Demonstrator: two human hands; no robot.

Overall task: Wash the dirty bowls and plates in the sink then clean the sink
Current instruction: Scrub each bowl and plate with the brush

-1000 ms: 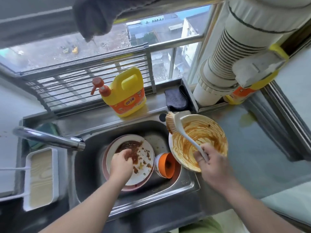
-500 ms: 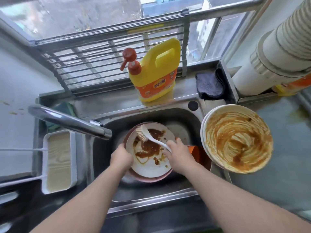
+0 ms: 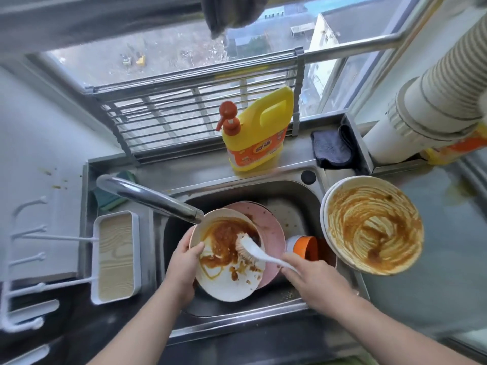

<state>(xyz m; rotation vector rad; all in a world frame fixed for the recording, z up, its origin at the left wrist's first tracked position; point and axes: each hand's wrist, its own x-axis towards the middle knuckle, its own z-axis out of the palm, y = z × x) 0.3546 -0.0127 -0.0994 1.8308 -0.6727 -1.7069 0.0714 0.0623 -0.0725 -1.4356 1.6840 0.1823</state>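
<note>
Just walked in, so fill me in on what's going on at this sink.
A person is washing up. The left hand grips the rim of a sauce-smeared white plate, tilted over the sink under the faucet; no water is visible. The right hand holds a white brush, bristles on the plate. A pink plate and orange cup wait in the basin; a dirty bowl sits at its right edge.
</note>
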